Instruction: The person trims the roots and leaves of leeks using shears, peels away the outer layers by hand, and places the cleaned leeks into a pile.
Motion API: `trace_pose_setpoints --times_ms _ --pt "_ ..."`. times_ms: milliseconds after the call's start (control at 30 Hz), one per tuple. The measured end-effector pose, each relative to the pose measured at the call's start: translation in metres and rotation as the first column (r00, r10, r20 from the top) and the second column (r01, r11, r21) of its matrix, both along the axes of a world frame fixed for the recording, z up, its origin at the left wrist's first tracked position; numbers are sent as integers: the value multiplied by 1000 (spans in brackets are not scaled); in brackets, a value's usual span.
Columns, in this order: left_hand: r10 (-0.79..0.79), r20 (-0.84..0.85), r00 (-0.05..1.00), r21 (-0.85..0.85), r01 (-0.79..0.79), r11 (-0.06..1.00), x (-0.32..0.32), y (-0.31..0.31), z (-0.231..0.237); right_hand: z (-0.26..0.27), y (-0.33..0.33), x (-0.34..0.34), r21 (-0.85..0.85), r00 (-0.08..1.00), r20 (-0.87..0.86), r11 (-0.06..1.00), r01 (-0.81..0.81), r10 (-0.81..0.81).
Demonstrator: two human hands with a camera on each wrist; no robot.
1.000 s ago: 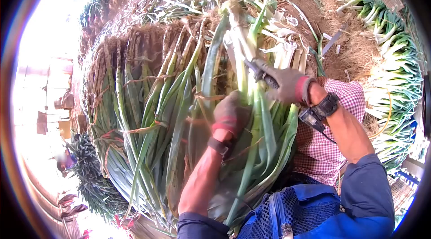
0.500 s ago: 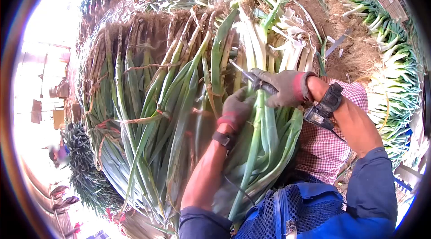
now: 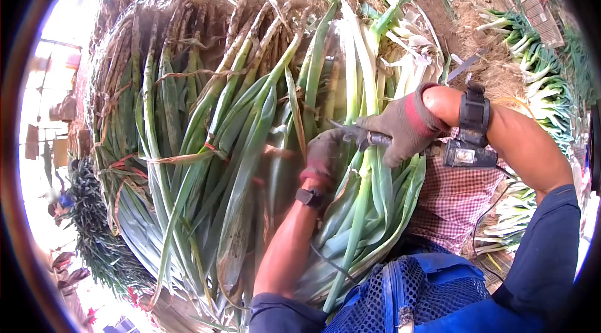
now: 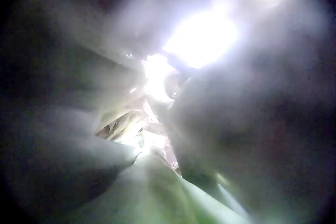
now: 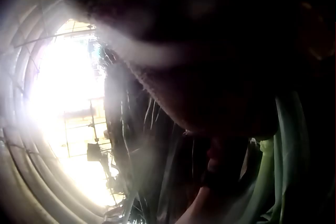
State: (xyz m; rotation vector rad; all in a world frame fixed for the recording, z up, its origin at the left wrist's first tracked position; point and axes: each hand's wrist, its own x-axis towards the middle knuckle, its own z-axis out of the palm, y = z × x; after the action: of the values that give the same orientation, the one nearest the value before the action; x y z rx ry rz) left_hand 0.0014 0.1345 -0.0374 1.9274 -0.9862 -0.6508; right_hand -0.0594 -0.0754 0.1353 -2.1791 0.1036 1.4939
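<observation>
Near centre, our right hand (image 3: pixel 404 128), fingers clamped on the knife (image 3: pixel 378 139), now holds it flatter; our left hand's (image 3: pixel 324 153) fingers we cannot tell.

The head view looks down and forward from above, wide enough for the leeks (image 3: pixel 238 145) and left forearm (image 3: pixel 285 245). The left wrist view sits almost against blurred leaves (image 4: pixel 152 192). The right wrist view looks past a very close dark shape (image 5: pixel 210 92); it and the head view share leeks, that forearm and the bright background (image 5: pixel 68 92).
</observation>
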Motion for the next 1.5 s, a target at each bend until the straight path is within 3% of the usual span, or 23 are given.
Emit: trace_pose_setpoints --times_ms 33,100,133,167,233,267,300,367,400,433,467,500,567,700,767,800,900,1033,1167,1233,1433,1500 --pt "6 -10 1000 -9 -6 1000 -1 -1 4 7 -1 7 -9 1000 -10 1000 -6 6" --pt "177 -300 937 356 -63 932 2 -3 16 15 -6 22 25 997 -64 999 45 -43" --pt "70 -94 993 343 -34 939 1 4 1 -3 -5 17 18 994 98 999 -47 45" --pt "80 -103 991 340 -41 940 2 11 -13 -4 0 18 14 994 90 998 -58 57" --pt "-178 196 964 419 82 904 1 26 -30 -5 12 19 62 998 -30 997 -46 47" --pt "-215 70 974 420 167 892 5 29 -37 -6 13 28 26 996 -41 997 -78 79" --pt "-208 62 976 416 164 894 3 32 -45 -8 14 37 -8 992 -56 994 -112 111" --pt "-86 92 992 438 37 898 2 34 -61 -12 20 36 -65 995 -80 996 -58 52" --pt "-79 81 994 440 36 897 1 31 -44 -12 24 39 -62 994 -91 996 -65 59" --pt "226 -177 958 443 -127 888 -2 27 -26 -11 27 40 -80 993 -66 992 -101 96" --pt "490 -405 772 481 -276 832 -1 22 -14 -9 28 42 -108 991 -34 985 -135 132" --pt "488 -408 771 474 -278 836 0 21 -23 -8 25 46 -116 990 -34 984 -137 133" --pt "511 -399 761 363 -380 850 0 21 -32 -10 17 53 -212 996 -90 977 -7 -12" --pt "528 -459 714 245 -470 848 -4 16 -19 -19 20 50 -250 997 50 967 -43 57" --pt "439 -287 851 57 -442 895 0 12 -25 -19 18 60 -346 997 47 937 -47 67" --pt "374 -237 897 142 -349 926 5 15 -15 -18 17 66 -372 997 59 928 -27 52" --pt "325 -130 937 251 -286 925 14 9 -20 -29 5 79 -459 985 132 888 -38 111" --pt "302 -160 940 261 -255 931 26 5 -61 -39 -7 85 -511 981 168 860 0 100" --pt "176 -154 972 444 -90 891 49 -6 -52 -25 11 63 -284 990 140 958 41 -1" --pt "132 -112 985 505 -58 861 55 -11 -49 -15 23 48 -275 993 120 961 24 10" --pt "94 99 991 589 -135 797 44 -12 -39 -16 15 35 -368 994 107 927 67 -29" --pt "103 137 985 592 -165 789 41 -11 -47 -11 25 24 -396 975 221 916 68 23"
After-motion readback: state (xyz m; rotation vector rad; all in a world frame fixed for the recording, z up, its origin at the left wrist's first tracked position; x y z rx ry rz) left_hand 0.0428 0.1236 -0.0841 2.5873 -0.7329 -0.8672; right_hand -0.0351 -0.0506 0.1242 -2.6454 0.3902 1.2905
